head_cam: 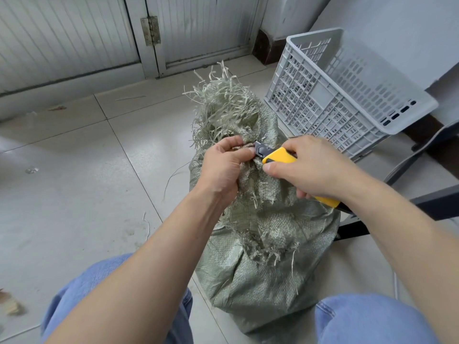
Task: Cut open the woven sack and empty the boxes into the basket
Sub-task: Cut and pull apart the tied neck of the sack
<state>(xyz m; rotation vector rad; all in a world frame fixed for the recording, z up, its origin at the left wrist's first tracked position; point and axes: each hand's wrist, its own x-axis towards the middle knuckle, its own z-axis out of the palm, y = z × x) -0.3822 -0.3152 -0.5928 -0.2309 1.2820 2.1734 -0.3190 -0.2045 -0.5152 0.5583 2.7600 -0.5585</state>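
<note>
A green woven sack point(268, 274) stands on the tiled floor between my knees, its tied neck bunched and its frayed top point(223, 105) sticking up. My left hand point(223, 165) grips the bunched neck just below the fraying. My right hand point(315, 170) holds a yellow utility knife point(279, 156), whose grey blade tip touches the tie at the neck beside my left fingers. No boxes are visible; the sack hides its contents. A grey perforated plastic basket point(323, 95) sits tilted on the floor behind the sack to the right.
A metal door with a hinge point(150, 31) closes off the far side. Dark furniture legs point(422, 202) stand at the right, close to the sack. Loose sack strands point(146, 224) and scraps lie on the floor tiles at the left.
</note>
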